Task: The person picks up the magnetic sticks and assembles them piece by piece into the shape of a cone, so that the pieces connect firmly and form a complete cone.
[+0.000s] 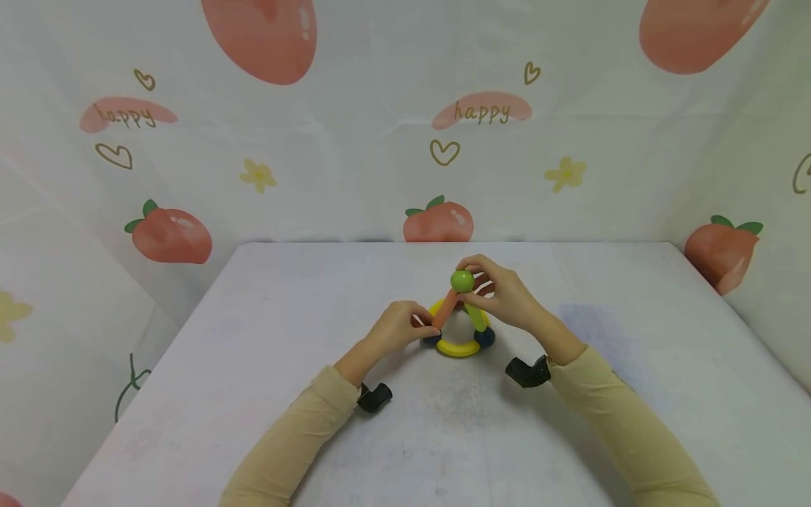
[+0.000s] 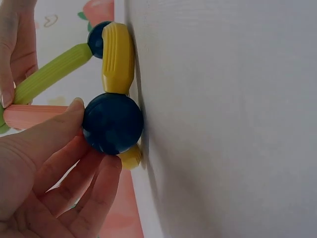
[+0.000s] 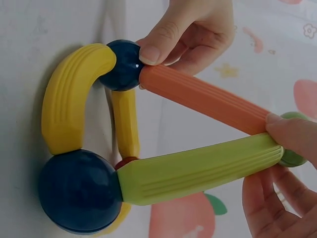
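My left hand point(image 1: 399, 325) pinches a dark blue ball point(image 2: 113, 124) low on the left side of a toy frame, its thumb at the joint with an orange rod point(image 3: 203, 96). Above, the fingers of my right hand point(image 1: 510, 299) hold a light green ball point(image 1: 462, 281) at the peak. Orange rod and lime green rod point(image 3: 198, 171) slope down from that ball. The lime rod meets a second dark blue ball point(image 3: 79, 191) at lower right. Curved yellow pieces point(image 1: 457, 348) form a ring at the base. Behind the lime rod, a red ball point(image 3: 126, 161) is mostly hidden.
The frame stands on a white table point(image 1: 266, 296). Black wrist-worn devices, one by the left sleeve point(image 1: 376, 398) and one by the right point(image 1: 527, 372), hang close over the tabletop. A printed curtain point(image 1: 355, 155) rises behind the far edge. A dark cord point(image 1: 131, 384) shows at the left edge.
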Action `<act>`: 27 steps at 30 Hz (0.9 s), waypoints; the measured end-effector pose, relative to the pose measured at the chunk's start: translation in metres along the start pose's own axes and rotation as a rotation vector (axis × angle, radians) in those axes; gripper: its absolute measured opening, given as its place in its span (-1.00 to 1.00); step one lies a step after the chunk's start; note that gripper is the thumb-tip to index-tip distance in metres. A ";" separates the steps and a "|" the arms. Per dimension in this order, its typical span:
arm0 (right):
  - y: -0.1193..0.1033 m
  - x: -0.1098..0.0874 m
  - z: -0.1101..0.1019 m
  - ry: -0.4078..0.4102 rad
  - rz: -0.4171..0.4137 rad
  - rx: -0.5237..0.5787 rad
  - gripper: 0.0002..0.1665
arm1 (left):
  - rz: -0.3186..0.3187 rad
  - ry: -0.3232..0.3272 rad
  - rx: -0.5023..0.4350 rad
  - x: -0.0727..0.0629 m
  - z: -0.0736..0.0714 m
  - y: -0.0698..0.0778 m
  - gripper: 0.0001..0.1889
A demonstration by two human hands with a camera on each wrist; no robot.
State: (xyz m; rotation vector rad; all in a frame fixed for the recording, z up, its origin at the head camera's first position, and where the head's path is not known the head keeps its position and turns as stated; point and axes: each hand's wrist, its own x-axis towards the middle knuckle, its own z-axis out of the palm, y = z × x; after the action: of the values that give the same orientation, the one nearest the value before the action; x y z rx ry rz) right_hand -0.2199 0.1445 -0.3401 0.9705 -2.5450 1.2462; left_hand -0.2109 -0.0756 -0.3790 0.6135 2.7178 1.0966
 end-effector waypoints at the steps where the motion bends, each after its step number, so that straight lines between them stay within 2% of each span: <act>1: 0.001 0.001 0.000 -0.002 0.004 0.003 -0.50 | -0.005 0.003 -0.001 0.001 0.000 0.000 -0.79; 6: 0.005 0.006 -0.001 -0.009 0.020 0.006 -0.48 | -0.020 0.022 0.011 0.007 0.000 -0.002 -0.78; 13: 0.008 0.010 -0.001 0.009 0.042 0.008 -0.47 | 0.004 0.052 0.033 0.013 -0.001 -0.004 -0.79; 20: 0.011 0.015 0.000 0.016 0.059 0.013 -0.47 | -0.012 0.061 0.047 0.018 -0.002 -0.005 -0.77; 27: 0.015 0.017 0.001 0.043 0.038 -0.004 -0.48 | -0.038 0.049 0.054 0.022 -0.002 -0.005 -0.76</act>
State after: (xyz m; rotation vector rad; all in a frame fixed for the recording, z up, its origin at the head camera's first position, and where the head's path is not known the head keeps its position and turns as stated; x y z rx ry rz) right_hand -0.2423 0.1420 -0.3440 0.8894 -2.5438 1.2569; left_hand -0.2332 -0.0707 -0.3801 0.5470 2.7969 1.0466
